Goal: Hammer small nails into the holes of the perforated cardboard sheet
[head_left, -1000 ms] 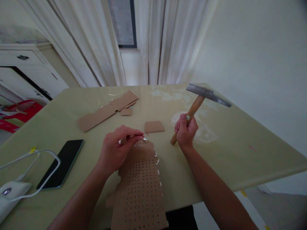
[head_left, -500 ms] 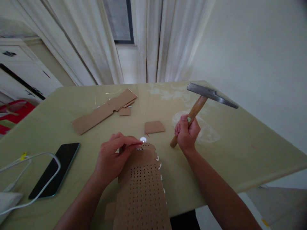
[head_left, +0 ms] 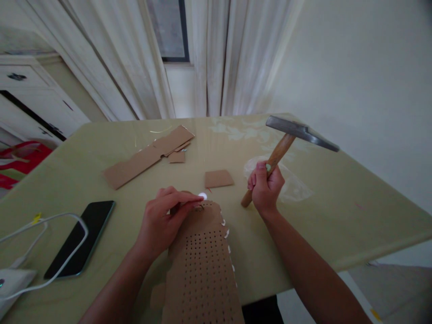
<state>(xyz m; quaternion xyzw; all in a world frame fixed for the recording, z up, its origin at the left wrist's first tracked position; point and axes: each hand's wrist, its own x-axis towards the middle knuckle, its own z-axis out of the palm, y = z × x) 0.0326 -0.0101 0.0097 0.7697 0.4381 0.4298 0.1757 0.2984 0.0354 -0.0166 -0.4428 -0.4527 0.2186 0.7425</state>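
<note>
My left hand (head_left: 165,220) rests on the far end of a brown cardboard strip (head_left: 202,265) full of small punched holes, pinching a small shiny nail or tack (head_left: 201,196) at its top edge. Several pale tack heads line the strip's right edge. My right hand (head_left: 265,186) grips the wooden handle of a hammer (head_left: 286,139), its metal head raised above the table to the right. The handle's butt touches the yellow-green table (head_left: 337,216).
A small cardboard square (head_left: 218,178) lies just beyond the strip. Long cardboard pieces (head_left: 145,155) lie at the back left. A dark phone (head_left: 81,238) and white cables (head_left: 43,252) sit at the left. Clear plastic (head_left: 293,184) lies behind my right hand.
The view shifted slightly. My left hand keeps pinching at the strip's top edge, and a bright glint now shows at its fingertips. The hammer stays raised, nearly unmoved.
</note>
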